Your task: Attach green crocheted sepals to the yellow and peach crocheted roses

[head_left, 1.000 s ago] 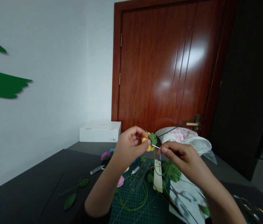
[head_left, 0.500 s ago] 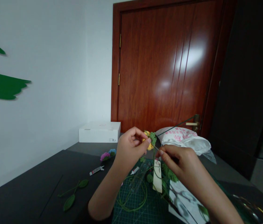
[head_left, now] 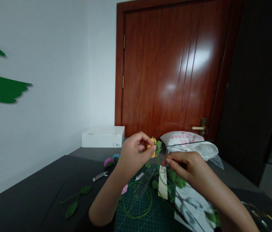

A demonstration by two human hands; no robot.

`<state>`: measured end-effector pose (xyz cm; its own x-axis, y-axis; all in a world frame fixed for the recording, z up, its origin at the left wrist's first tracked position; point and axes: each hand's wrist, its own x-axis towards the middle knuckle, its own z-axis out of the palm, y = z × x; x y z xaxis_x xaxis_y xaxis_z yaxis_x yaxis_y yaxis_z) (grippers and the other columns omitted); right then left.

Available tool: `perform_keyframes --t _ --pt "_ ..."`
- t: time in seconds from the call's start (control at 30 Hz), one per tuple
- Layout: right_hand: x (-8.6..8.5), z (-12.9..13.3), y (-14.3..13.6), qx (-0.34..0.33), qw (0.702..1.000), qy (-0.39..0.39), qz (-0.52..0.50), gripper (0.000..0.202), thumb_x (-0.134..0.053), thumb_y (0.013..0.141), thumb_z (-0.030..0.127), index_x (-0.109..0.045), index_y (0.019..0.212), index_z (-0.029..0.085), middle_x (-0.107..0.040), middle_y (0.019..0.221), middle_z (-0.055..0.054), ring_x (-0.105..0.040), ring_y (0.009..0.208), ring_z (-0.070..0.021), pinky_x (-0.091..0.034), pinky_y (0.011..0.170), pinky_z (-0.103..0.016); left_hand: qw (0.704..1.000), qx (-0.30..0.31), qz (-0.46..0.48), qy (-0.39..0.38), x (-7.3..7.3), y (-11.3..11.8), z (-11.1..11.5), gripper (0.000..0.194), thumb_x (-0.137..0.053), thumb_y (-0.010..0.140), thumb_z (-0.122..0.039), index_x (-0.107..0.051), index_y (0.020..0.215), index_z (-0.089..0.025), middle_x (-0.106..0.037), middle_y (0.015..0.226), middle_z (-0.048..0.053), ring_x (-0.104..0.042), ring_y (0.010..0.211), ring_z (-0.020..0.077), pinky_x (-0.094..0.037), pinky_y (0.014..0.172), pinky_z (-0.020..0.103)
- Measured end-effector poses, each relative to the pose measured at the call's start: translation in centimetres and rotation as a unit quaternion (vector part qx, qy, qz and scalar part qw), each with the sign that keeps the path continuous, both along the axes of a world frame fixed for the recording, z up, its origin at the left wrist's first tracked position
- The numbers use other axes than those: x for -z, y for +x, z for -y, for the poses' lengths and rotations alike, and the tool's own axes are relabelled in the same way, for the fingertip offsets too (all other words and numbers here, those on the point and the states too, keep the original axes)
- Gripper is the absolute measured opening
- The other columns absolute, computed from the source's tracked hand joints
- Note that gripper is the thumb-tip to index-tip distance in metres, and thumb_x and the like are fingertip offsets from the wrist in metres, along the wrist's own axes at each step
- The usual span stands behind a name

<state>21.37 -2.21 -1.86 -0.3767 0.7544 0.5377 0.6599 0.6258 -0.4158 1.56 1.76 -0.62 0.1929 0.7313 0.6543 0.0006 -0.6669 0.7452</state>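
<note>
My left hand pinches a small yellow crocheted flower between thumb and fingertips. The flower's green leafy base faces right, and a thin dark stem wire sticks out from it almost level. In my right hand, thumb and forefinger are closed on a thin needle whose far end reaches the underside of the flower; its tip is hidden. Green yarn hangs from the flower toward the cutting mat, where it lies in loose loops.
A cream card, a printed sheet and green yarn lie around the mat. To the left are a crocheted leaf sprig, a glue tube and pink and blue flowers. Behind stand a white box and a plastic bag.
The stem wire has swung down from a rising slant to nearly level as the flower turned slightly. Both hands keep their hold; my right hand has barely shifted.
</note>
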Motion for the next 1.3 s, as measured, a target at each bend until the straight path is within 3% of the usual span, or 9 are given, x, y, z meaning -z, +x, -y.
perform_keyframes --t 0.13,0.33,0.47,0.8,0.97,1.3 --pt "0.0 0.0 0.2 -0.015 1.000 0.011 -0.019 0.026 -0.054 0.093 0.028 -0.069 0.074 0.019 -0.062 0.061 0.000 -0.052 0.055 -0.0133 -0.035 0.052 -0.026 1.000 0.004 -0.007 0.010 -0.1 -0.1 0.1 0.011 -0.069 0.073 -0.017 -0.059 0.076 -0.015 -0.063 0.073 0.001 -0.062 0.061 0.0110 -0.050 0.057 0.022" --pt "-0.6 -0.2 0.3 -0.042 0.999 -0.010 -0.031 0.028 -0.050 0.096 0.032 -0.073 0.084 0.021 -0.072 0.078 -0.003 -0.064 0.074 -0.0185 -0.044 0.063 -0.028 0.999 0.044 0.019 -0.026 -0.4 -0.2 0.3 0.013 -0.070 0.074 -0.019 -0.058 0.077 -0.016 -0.060 0.072 0.000 -0.058 0.059 0.0098 -0.049 0.054 0.022" --pt "-0.8 0.0 0.3 -0.051 0.998 0.001 -0.029 0.027 -0.051 0.095 0.029 -0.074 0.084 0.020 -0.072 0.076 -0.003 -0.064 0.071 -0.0178 -0.045 0.062 -0.027 0.999 0.045 0.015 -0.017 -0.3 -0.2 0.1 0.013 -0.070 0.073 -0.017 -0.058 0.076 -0.015 -0.060 0.072 0.001 -0.059 0.062 0.0106 -0.050 0.057 0.023" --pt "-0.8 1.0 -0.2 0.041 0.996 0.015 0.072 0.027 -0.050 0.092 0.021 -0.067 0.072 0.017 -0.063 0.062 -0.001 -0.054 0.055 -0.0129 -0.034 0.053 -0.025 1.000 0.021 -0.016 0.005 0.2 0.2 -0.1 0.010 -0.069 0.073 -0.016 -0.060 0.076 -0.015 -0.062 0.073 0.001 -0.060 0.064 0.0111 -0.050 0.058 0.023" --pt "-0.8 1.0 -1.2 0.035 0.999 0.016 -0.007 0.024 -0.049 0.093 0.023 -0.069 0.080 0.019 -0.067 0.068 -0.001 -0.059 0.059 -0.0144 -0.037 0.055 -0.025 0.996 0.041 0.056 -0.055 -0.2 0.4 0.5 0.015 -0.070 0.074 -0.019 -0.056 0.078 -0.016 -0.060 0.069 -0.002 -0.056 0.051 0.0080 -0.045 0.046 0.020" --pt "-0.5 0.2 -3.2 -0.045 0.982 0.020 -0.182 0.029 -0.049 0.097 0.036 -0.070 0.085 0.019 -0.067 0.075 -0.003 -0.060 0.070 -0.0170 -0.045 0.064 -0.026 0.963 0.111 0.217 -0.112 -0.9 0.4 1.4 0.017 -0.072 0.075 -0.019 -0.056 0.077 -0.014 -0.060 0.069 -0.001 -0.057 0.054 0.0097 -0.047 0.051 0.023"
